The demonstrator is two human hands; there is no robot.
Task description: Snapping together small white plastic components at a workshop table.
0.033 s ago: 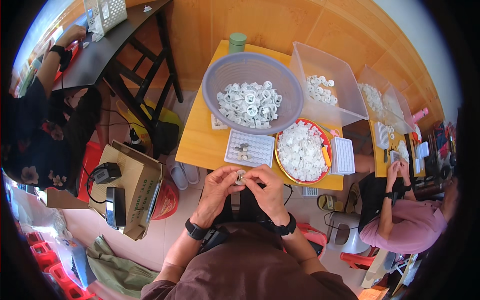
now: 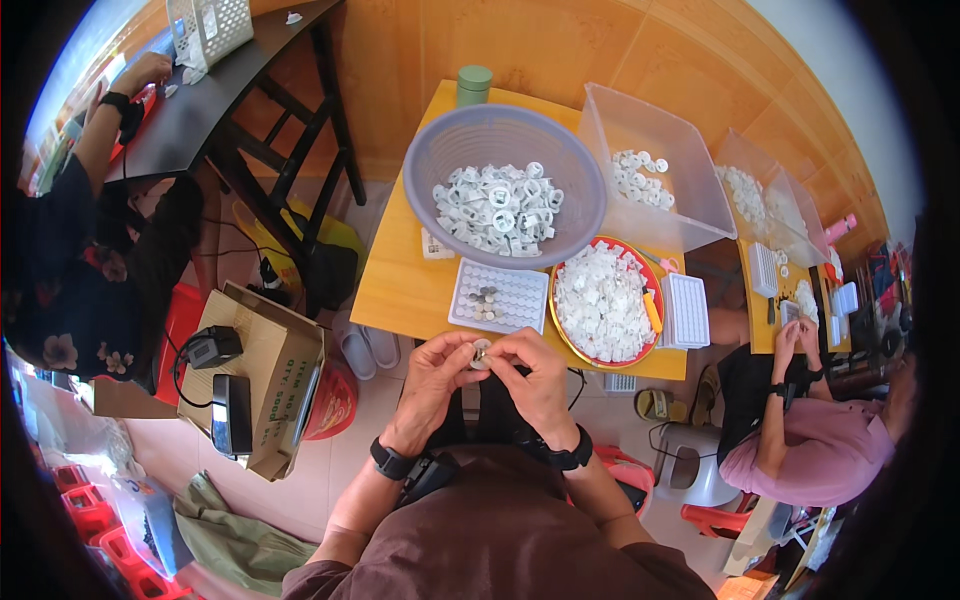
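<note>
Just off the table's near edge, my left hand (image 2: pixel 437 385) pinches a small round white plastic part (image 2: pixel 481 355) between thumb and fingers. A small metallic-looking spot shows in its middle. From the other side, my right hand (image 2: pixel 535 380) is closed with its thumb and fingertips on the same part; what else those fingertips hold is too small to tell. Beyond the hands lies a white tray of round pockets (image 2: pixel 515 300) with several small metal discs (image 2: pixel 485 303) in it. Beside it, a red round tray (image 2: pixel 600 358) holds a heap of small white plastic pieces (image 2: pixel 605 300).
On the wooden table (image 2: pixel 385 290) are a grey-purple basin (image 2: pixel 430 140) of white parts, a clear bin (image 2: pixel 690 220), stacked white trays (image 2: pixel 686 312) and a green canister (image 2: pixel 474 86). Co-workers sit left and right. A cardboard box (image 2: pixel 255 390) stands on the floor at left.
</note>
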